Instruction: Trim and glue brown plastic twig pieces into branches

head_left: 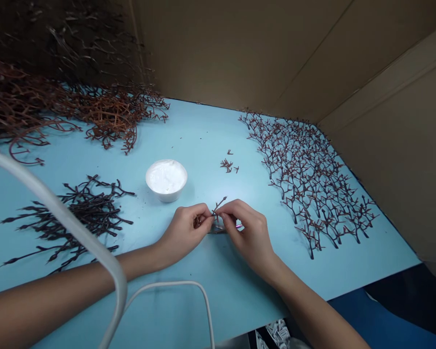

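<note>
My left hand (185, 231) and my right hand (247, 232) meet over the light blue tabletop (199, 131), their fingertips pinching a small dark-brown branched twig (218, 208). Something shiny with a pink tip (238, 226) shows under my right fingers, but its kind is hard to tell. Partly hidden by my fingers, the twig's lower end is out of sight. Left of my hands stands a white bowl of white paste (166, 180), close to but not touching my left hand. A few tiny twig pieces (227, 165) lie beyond my hands.
Rows of branched red-brown twigs (305, 184) cover the right of the table. Dark twigs (80, 218) lie in a heap at left, and a tangled red-brown mass (109, 116) lies far left. Cardboard walls (276, 58) rise behind. A white cable (69, 223) crosses near the camera.
</note>
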Tool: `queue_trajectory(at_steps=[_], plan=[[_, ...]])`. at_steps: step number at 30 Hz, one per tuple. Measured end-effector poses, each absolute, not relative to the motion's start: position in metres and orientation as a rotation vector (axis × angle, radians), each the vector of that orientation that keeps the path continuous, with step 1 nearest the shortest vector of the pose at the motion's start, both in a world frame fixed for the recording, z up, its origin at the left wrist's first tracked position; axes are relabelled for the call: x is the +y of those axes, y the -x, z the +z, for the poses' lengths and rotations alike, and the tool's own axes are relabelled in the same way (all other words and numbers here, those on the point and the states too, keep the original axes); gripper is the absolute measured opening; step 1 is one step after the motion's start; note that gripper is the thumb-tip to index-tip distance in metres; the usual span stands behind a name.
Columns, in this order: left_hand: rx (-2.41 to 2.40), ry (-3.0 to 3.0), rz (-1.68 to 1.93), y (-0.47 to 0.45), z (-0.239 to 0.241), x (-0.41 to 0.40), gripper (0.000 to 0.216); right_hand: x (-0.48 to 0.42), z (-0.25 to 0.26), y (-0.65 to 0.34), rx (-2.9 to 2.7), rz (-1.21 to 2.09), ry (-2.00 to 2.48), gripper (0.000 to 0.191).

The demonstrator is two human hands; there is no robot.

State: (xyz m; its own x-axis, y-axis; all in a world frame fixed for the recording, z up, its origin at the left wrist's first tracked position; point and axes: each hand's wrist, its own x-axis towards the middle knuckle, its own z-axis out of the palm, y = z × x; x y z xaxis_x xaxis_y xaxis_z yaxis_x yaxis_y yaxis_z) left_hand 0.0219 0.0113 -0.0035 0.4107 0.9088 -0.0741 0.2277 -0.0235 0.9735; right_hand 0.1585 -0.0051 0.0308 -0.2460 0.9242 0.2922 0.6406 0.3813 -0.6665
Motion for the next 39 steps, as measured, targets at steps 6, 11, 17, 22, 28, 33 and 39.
queue_trajectory(at_steps=[6, 11, 17, 22, 28, 33, 39], plan=[[1.034, -1.527, 0.764, -0.021, -0.004, 0.012, 0.015, -0.004, 0.038, -0.159, -1.826, 0.712, 1.361, 0.014], [1.058, -1.546, 0.758, -0.021, -0.002, 0.012, 0.016, -0.003, 0.038, -0.162, -1.679, 0.867, 1.406, 0.012], [1.037, -1.553, 0.767, -0.022, -0.001, 0.011, 0.016, -0.002, 0.035, -0.160, -1.690, 0.914, 1.427, 0.013], [1.034, -1.572, 0.770, -0.021, -0.003, 0.012, 0.017, -0.001, 0.034, -0.159, -1.731, 0.881, 1.424, 0.013], [1.034, -1.578, 0.761, -0.021, -0.003, 0.011, 0.017, -0.002, 0.029, -0.159, -1.819, 0.752, 1.422, 0.014], [1.024, -1.565, 0.755, -0.021, -0.003, 0.011, 0.016, -0.003, 0.028, -0.157, -1.892, 0.604, 1.397, 0.015], [1.011, -1.545, 0.749, -0.021, -0.002, 0.011, 0.016, -0.004, 0.029, -0.158, -1.951, 0.546, 1.365, 0.016]])
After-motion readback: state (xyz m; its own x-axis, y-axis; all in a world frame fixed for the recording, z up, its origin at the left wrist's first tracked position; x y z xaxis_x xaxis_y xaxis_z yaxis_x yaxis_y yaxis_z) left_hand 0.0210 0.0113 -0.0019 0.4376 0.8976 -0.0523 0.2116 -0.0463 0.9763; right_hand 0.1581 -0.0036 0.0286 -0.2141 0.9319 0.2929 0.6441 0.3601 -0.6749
